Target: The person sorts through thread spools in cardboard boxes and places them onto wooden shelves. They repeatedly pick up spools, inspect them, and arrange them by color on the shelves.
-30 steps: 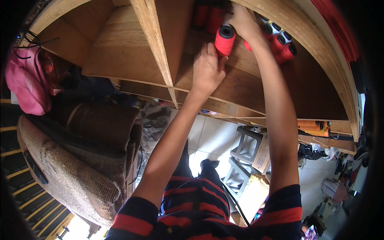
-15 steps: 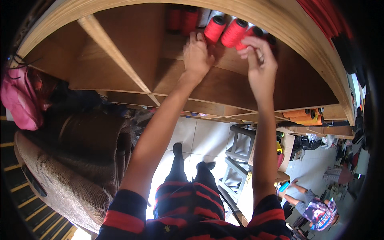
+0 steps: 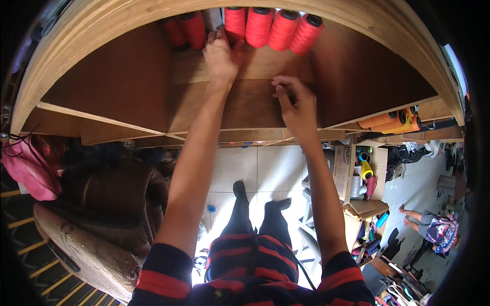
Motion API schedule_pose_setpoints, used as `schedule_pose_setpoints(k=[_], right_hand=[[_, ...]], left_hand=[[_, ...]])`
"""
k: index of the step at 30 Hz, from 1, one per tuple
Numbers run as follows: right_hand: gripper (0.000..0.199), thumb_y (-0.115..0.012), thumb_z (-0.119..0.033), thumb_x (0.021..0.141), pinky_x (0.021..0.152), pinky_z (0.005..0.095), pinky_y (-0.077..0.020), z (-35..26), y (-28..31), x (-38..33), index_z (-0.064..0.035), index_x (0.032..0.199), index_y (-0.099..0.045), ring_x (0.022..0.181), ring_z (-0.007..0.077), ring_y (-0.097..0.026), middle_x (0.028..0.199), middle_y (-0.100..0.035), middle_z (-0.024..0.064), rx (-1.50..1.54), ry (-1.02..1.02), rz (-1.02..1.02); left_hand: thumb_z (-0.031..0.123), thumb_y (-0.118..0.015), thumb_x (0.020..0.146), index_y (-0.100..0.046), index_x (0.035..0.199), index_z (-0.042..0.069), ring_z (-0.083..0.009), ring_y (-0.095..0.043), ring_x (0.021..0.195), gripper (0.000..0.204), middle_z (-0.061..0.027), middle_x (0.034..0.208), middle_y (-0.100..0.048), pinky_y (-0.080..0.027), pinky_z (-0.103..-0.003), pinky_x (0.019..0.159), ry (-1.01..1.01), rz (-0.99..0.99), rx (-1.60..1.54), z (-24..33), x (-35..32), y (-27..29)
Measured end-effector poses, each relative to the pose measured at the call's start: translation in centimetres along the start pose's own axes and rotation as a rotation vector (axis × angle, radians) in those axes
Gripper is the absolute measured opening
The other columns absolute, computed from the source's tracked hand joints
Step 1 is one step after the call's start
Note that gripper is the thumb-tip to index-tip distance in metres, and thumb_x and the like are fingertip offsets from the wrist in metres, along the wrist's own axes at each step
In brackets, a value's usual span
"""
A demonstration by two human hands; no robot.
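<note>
Red thread spools with black tops stand in a row inside a wooden shelf compartment. At the left end of the nearer group, my left hand (image 3: 222, 57) is at the base of a red thread spool (image 3: 235, 24), its fingers along the left side and its thumb in front. Its fingertips are partly hidden beside a pale spool (image 3: 213, 21). My right hand (image 3: 297, 102) hangs in front of the row, fingers loosely curled, thumb and forefinger slightly apart, with nothing seen in it. Closest above it are a red spool (image 3: 283, 31) and the end spool (image 3: 307, 34).
Further left are more red spools (image 3: 192, 29). Wooden dividers (image 3: 115, 120) and a curved front edge (image 3: 92, 48) frame the shelf. Orange spools (image 3: 385, 121) lie in another compartment. A cardboard box (image 3: 377, 158) holds assorted thread. At far right is another person (image 3: 439, 229).
My right hand has come down and away from the spools it was touching. The whole view has shifted, so the row appears further left. My left hand stays by the same spool.
</note>
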State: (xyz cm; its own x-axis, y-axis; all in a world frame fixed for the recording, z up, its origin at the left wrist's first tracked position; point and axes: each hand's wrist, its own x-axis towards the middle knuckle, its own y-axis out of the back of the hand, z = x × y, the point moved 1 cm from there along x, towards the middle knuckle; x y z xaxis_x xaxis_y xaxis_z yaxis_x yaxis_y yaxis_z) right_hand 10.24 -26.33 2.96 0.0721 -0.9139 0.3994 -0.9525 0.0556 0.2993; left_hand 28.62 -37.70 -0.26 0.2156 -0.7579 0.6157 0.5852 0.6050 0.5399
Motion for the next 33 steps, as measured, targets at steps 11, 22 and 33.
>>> schedule_pose_setpoints(k=[11,22,33], right_hand=[[0.010,-0.059,0.001,0.085,0.058,0.0339,-0.0480,0.2,-0.5,-0.8,-0.0011,0.095,-0.062,0.068,0.0251,-0.062,0.087,-0.064,0.0139,-0.196,0.129,0.148],[0.016,-0.061,0.003,0.080,0.064,0.0386,-0.0498,0.5,2.1,-3.4,-0.0025,0.095,-0.062,0.073,0.0303,-0.062,0.084,-0.062,0.0126,-0.114,0.244,0.202],[0.015,-0.060,0.005,0.083,0.074,0.0330,-0.0522,2.8,17.4,-31.7,-0.0003,0.097,-0.063,0.084,0.0259,-0.066,0.091,-0.064,0.0125,-0.217,-0.360,0.372]], left_hand=[[0.013,-0.074,0.072,-0.062,0.110,-0.002,-0.0396,-0.063,0.095,0.043,-0.0218,0.102,-0.064,-0.050,-0.044,0.084,0.117,0.214,-0.121,2.6,-0.7,2.2],[0.032,-0.066,0.084,-0.070,0.099,0.004,-0.0315,-0.069,0.082,0.032,-0.0188,0.089,-0.070,-0.052,-0.042,0.076,0.055,0.189,0.029,-0.1,-0.2,0.2],[0.014,-0.055,0.094,-0.066,0.102,-0.003,-0.0208,-0.060,0.089,0.022,-0.0143,0.103,-0.065,-0.051,-0.035,0.080,0.175,0.287,-0.464,7.2,-3.5,7.0]])
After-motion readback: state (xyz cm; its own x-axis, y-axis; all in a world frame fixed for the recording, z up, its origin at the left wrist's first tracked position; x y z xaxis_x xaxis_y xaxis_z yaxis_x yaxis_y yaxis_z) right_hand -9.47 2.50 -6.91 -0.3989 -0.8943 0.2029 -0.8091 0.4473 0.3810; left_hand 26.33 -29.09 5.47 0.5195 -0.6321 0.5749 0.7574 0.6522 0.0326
